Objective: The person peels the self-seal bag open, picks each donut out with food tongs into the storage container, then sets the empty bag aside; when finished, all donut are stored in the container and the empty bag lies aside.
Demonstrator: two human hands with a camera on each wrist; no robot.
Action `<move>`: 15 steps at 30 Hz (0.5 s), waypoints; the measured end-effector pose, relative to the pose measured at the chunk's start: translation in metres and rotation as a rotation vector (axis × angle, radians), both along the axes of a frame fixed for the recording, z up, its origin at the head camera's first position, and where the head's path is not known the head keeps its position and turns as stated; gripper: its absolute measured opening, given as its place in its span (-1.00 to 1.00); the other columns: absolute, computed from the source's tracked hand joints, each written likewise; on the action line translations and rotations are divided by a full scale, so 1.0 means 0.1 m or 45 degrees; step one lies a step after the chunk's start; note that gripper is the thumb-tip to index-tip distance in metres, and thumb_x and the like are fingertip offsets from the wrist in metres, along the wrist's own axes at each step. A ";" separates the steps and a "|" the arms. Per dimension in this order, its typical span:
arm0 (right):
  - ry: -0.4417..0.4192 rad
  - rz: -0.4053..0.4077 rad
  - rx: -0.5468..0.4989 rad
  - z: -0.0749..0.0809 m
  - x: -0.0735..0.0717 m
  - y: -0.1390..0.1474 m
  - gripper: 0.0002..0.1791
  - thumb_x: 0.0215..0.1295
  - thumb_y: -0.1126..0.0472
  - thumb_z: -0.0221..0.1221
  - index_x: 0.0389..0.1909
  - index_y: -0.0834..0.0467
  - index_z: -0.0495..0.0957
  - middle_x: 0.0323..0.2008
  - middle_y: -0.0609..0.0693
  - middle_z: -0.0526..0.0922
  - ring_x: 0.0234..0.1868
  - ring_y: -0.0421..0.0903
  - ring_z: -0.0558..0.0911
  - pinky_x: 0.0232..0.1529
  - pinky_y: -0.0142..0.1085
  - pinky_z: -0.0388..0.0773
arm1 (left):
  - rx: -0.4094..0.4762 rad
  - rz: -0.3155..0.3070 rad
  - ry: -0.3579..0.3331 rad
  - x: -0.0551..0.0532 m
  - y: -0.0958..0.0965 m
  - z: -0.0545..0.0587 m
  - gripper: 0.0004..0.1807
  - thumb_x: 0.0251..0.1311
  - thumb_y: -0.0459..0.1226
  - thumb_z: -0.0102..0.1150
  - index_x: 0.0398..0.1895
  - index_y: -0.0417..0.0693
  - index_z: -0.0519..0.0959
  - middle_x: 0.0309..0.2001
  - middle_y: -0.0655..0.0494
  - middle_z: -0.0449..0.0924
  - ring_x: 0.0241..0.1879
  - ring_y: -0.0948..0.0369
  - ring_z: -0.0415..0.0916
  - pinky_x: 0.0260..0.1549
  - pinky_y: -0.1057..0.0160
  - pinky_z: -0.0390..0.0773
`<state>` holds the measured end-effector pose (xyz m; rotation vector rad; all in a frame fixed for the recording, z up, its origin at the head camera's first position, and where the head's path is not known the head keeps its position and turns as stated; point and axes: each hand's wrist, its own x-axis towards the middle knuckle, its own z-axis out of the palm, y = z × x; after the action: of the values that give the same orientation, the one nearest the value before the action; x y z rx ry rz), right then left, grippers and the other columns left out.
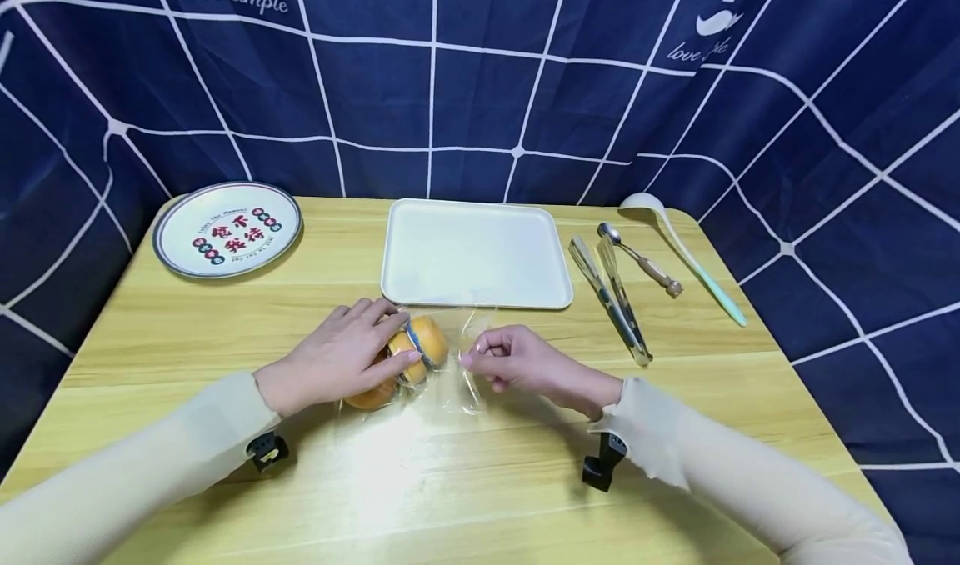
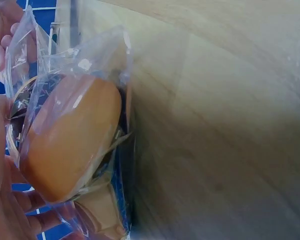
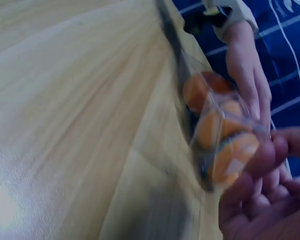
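A wood-grain table (image 1: 487,498) carries a printed plate (image 1: 228,230), white tray (image 1: 477,252), metal tongs (image 1: 611,303), spoon (image 1: 651,267), ladle (image 1: 686,252) and clear plastic bag (image 1: 431,347).

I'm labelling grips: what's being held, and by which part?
A clear plastic bag: the right hand pinches its loose end, the left hand grips its filled part.

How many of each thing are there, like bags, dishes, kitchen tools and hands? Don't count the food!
Bags: 1, the clear bag
Dishes: 2, the plate and the tray
Kitchen tools: 3, the tongs, the spoon and the ladle
Hands: 2, the left hand and the right hand
Total: 8
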<state>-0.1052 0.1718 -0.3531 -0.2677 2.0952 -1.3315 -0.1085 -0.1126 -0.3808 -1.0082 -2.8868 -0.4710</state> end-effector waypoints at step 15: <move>-0.160 0.137 -0.078 -0.05 -0.15 0.33 -0.78 0.48 0.21 0.18 -0.42 0.16 0.50 -0.59 -0.21 0.44 -0.55 -0.28 0.47 -0.35 -0.44 0.51 | 0.001 -0.036 -0.073 -0.02 -0.07 0.01 -0.31 0.52 0.19 0.01 0.42 -0.14 0.50 0.27 -0.08 0.56 0.23 -0.03 0.51 0.18 -0.24 0.54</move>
<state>-0.1200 0.2044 -0.3586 -0.3099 1.9116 -1.3157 -0.1101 -0.1194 -0.3795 -1.0541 -2.9252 -0.5114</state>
